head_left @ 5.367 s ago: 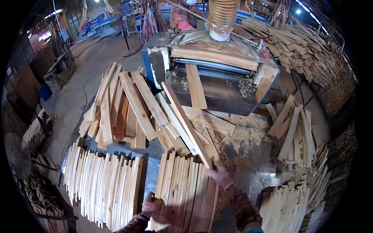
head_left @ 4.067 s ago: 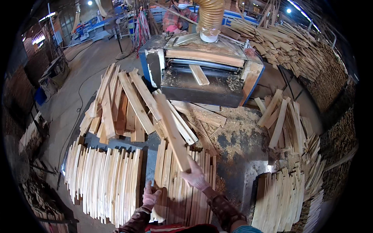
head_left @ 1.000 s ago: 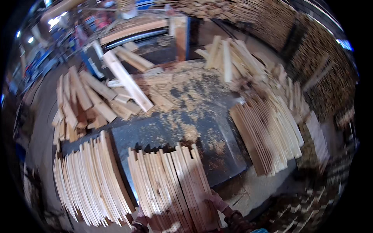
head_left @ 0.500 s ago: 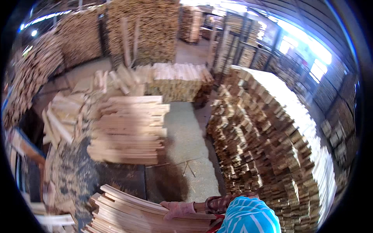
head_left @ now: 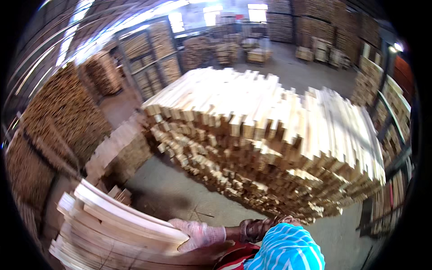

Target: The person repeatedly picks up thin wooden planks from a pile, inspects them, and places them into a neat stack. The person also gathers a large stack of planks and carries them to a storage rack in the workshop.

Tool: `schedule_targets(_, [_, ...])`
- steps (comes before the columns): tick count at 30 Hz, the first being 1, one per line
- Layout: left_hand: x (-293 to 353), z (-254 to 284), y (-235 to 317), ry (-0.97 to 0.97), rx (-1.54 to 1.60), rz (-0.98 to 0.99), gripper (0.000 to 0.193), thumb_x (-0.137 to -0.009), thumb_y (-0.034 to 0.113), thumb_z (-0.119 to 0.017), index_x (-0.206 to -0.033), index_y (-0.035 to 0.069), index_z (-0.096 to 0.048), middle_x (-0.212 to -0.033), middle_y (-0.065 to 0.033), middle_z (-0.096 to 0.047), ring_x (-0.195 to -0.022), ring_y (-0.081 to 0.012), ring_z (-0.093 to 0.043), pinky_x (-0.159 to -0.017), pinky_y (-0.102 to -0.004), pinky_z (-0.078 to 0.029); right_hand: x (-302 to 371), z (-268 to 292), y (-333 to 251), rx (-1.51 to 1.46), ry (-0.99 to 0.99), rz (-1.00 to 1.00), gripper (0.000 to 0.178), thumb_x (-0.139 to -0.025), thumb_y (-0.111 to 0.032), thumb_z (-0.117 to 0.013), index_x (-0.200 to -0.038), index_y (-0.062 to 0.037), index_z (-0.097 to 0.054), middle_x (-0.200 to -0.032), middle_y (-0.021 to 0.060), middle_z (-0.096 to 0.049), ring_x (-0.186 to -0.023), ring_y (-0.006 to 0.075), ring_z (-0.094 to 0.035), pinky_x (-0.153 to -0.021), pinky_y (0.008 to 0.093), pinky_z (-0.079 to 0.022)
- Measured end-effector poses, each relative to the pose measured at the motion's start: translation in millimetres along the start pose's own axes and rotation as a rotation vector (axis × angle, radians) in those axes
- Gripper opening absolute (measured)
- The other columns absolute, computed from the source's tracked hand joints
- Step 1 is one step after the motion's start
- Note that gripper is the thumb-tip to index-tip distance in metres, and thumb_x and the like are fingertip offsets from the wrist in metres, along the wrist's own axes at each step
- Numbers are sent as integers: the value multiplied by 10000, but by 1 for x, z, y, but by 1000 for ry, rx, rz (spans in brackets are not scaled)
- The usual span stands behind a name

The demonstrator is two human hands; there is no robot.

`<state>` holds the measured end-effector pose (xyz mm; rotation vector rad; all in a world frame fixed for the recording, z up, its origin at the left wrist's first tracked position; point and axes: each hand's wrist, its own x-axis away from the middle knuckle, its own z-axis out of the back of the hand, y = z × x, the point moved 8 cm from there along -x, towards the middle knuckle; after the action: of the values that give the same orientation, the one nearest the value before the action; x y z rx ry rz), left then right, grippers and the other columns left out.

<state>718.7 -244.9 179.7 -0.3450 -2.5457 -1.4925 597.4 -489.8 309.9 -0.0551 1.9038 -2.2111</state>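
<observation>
My right hand (head_left: 198,234), in a pinkish-white work glove, is closed on the near right end of pale wooden planks (head_left: 128,221). The planks lie side by side as a stack and slant up toward the far left. Other planks beneath them blur at the lower left. My forearm in a brown patterned sleeve (head_left: 256,228) runs in from the right. A light blue cloth with white stripes (head_left: 290,247) covers part of that arm at the lower edge. My left hand does not show.
Ahead and to the right stands a large pile of stacked planks (head_left: 252,101), its sawn ends facing me. A lower stack (head_left: 130,155) stands at the left. Grey concrete floor (head_left: 164,180) lies between. Tall timber stacks (head_left: 63,105) line the far left.
My view has swung to the right, bringing the large pile to the middle. My right hand now sits at the planks' end rather than along their far side.
</observation>
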Motion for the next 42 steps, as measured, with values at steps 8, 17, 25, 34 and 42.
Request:
schedule_targets(8, [-38, -226, -1, -658, 186, 120, 735, -1013, 645, -357, -1514, 109, -396, -1492, -87, -483, -1350, -290, -452, -1148, -442, -364, 131, 123, -86, 191, 750, 61, 821, -757, -293, -853, -1407, -36, -423, -1205, 186, -600, -1160, 271, -580, -1016, 371, -471])
schedule_targets(17, [89, -492, -34, -1323, 317, 295, 789, -993, 687, -355, -1539, 118, -358, -1524, -85, -446, -1368, -288, -435, -1160, -441, -355, 368, 227, -174, -77, 1431, 47, 773, -773, -286, -867, -1371, -6, -465, -1171, 143, -676, -1083, 232, -663, -957, 396, -560])
schedule_targets(25, [321, -676, -133, -1607, 152, 680, 816, -974, 686, -407, -1516, 76, -382, -1460, -161, -501, -1300, -305, -517, -1113, -426, -428, 618, 352, -250, 153, 1631, -390, 639, -928, -548, -635, -1226, 18, -645, -1075, 140, -715, -982, 258, -689, -881, 351, -548])
schedule_targets(34, [342, -768, -304, -1580, -217, 134, 921, -928, 364, -666, -1587, 8, -129, -1654, -173, -181, -1535, -263, -144, -1245, -405, -116, 761, 416, -156, 632, 1621, -1522, 850, -948, -681, -409, -1342, 53, -572, -1377, 283, -561, -1316, 417, -525, -1098, 484, -416])
schedule_targets(42, [340, -727, -254, -1598, -418, 172, 913, -918, 377, -680, -1582, 21, -163, -1652, -194, -166, -1535, -297, -138, -1247, -403, -144, 662, 228, -221, 1303, 2210, -111, 394, -986, -144, -556, -1323, 57, -599, -1340, 202, -617, -1241, 279, -586, -1085, 357, -414])
